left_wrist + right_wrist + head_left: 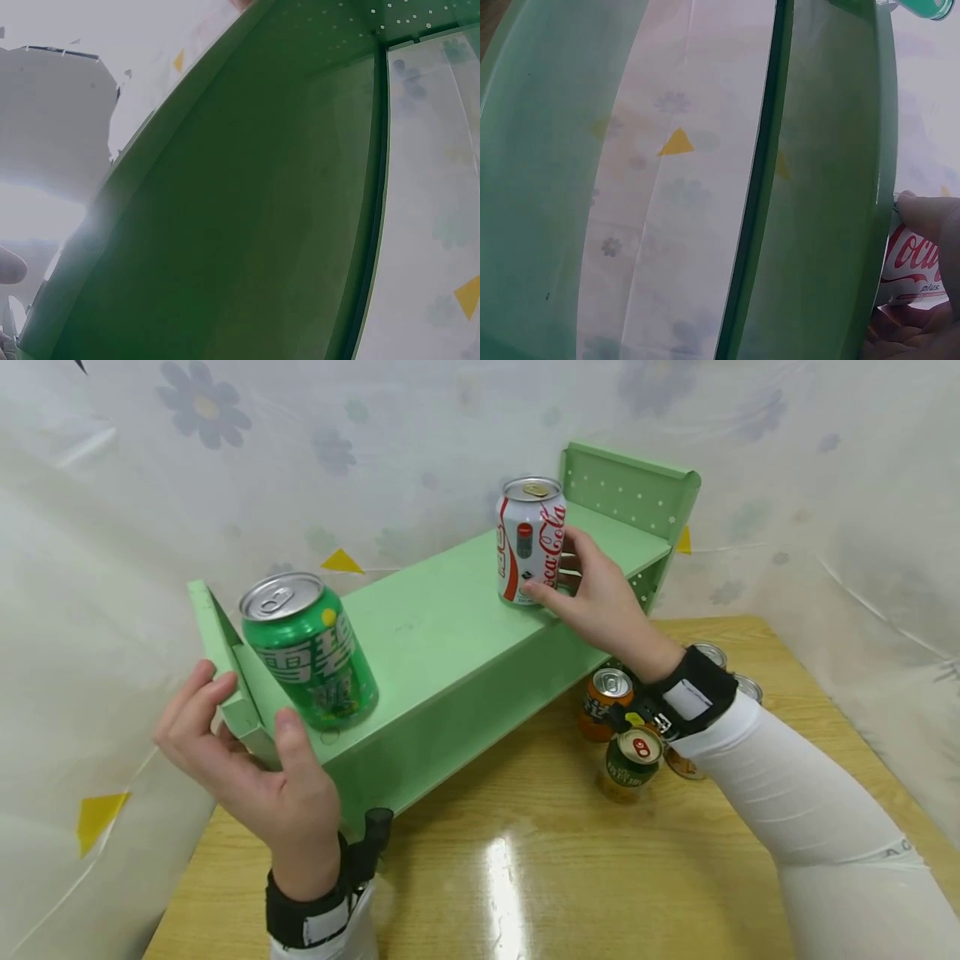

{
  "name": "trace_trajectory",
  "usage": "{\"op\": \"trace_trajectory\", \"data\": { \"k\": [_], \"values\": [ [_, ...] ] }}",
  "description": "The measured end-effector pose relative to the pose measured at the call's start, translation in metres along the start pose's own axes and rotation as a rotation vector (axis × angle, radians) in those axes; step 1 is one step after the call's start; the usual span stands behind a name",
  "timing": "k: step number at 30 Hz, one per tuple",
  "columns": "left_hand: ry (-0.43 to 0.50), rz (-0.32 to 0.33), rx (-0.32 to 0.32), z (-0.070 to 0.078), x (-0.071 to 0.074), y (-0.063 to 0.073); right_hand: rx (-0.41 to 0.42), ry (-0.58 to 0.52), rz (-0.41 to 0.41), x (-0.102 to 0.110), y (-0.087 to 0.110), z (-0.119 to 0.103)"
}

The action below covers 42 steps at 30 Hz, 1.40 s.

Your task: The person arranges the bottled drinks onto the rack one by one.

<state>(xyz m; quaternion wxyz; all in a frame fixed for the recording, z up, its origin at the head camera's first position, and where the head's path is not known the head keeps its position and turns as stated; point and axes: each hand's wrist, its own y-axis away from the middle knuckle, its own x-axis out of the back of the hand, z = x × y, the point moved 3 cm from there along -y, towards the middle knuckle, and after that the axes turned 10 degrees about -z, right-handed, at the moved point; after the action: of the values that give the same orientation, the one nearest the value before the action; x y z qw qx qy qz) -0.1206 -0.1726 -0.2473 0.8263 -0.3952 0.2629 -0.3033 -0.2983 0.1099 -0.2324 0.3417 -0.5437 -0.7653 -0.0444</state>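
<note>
Flowered sheeting (420,443), green shelf (427,602). White can (521,556) near front edge, pinched in my right hand (603,602). Green can (315,660) at left end, my left hand (262,793) spread alongside.

The wristband (712,681) partly hides cans (710,653) behind it; the right wrist view's edge crops the right hand (949,247)

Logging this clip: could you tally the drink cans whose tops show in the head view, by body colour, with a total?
Bright green cylindrical metal can: 1
White-and-red cylindrical metal can: 1
Orange cylindrical metal can: 1
Dark-green-and-gold cylindrical metal can: 1
Silver-topped metal cans, body colour hidden: 2
Total: 6
</note>
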Motion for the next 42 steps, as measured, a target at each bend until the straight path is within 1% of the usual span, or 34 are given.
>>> {"op": "trace_trajectory", "data": {
  "k": [10, 23, 42],
  "values": [
    [0.012, 0.006, 0.001, 0.001, 0.000, 0.000, -0.003, 0.005, 0.001, 0.000, 0.001, -0.001],
    [0.009, 0.002, 0.001, 0.002, 0.001, 0.000, 0.020, 0.002, 0.009, -0.002, 0.001, -0.002],
    [0.027, -0.002, 0.002, 0.003, -0.002, 0.000, 0.051, -0.010, 0.008, -0.018, 0.013, -0.021]
  ]
}}
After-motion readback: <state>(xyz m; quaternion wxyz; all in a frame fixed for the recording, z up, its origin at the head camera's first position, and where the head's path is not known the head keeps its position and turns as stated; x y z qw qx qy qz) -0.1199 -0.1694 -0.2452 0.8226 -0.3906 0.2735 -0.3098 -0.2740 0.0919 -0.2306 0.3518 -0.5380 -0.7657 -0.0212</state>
